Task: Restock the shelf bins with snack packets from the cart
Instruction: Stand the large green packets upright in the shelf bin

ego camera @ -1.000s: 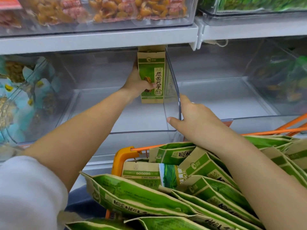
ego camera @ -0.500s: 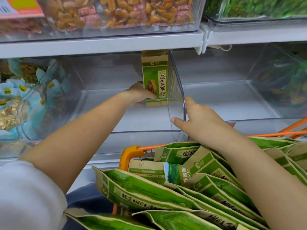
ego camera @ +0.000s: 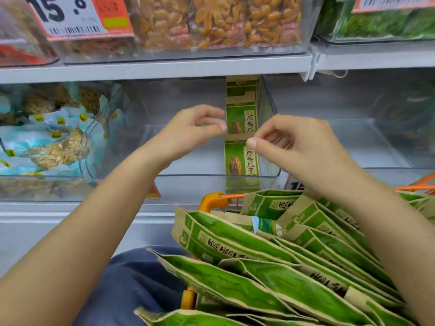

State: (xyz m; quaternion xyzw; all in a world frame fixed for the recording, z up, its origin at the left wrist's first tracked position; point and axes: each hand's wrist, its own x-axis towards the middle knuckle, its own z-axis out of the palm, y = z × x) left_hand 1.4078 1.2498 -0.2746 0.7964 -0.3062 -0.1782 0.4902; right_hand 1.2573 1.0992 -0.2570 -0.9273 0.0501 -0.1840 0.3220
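- Green snack packet [ego camera: 242,161]: stands upright inside the clear shelf bin [ego camera: 188,177], against the bin's right wall and just behind its front lip; its lower edge shows through the lip. A second green panel of the same print [ego camera: 240,109] rises directly above it toward the shelf board; whether this is another packet or a reflection cannot be told.
- Left hand [ego camera: 188,132]: raised in front of the bin, just left of the packet, at the height of the upper panel. Fingers loosely curled, thumb and fingertips [ego camera: 222,127] close together, nothing between them. The tips lie beside the packet's left edge; contact cannot be told.
- Right hand [ego camera: 303,147]: raised just right of the packet, in front of the bin's right wall. Fingers curled inward, thumb tip [ego camera: 251,143] overlapping the packet's right edge in the head view; no grip on it is visible.
- Cart [ego camera: 213,201]: below the bin's front edge, orange corner showing, heaped with green packets [ego camera: 270,274] of the same kind, lying on their sides.
- Neighbouring bins: pale blue packets [ego camera: 47,142] to the left; nut packets [ego camera: 211,22] on the shelf above, beside a price tag [ego camera: 77,15].
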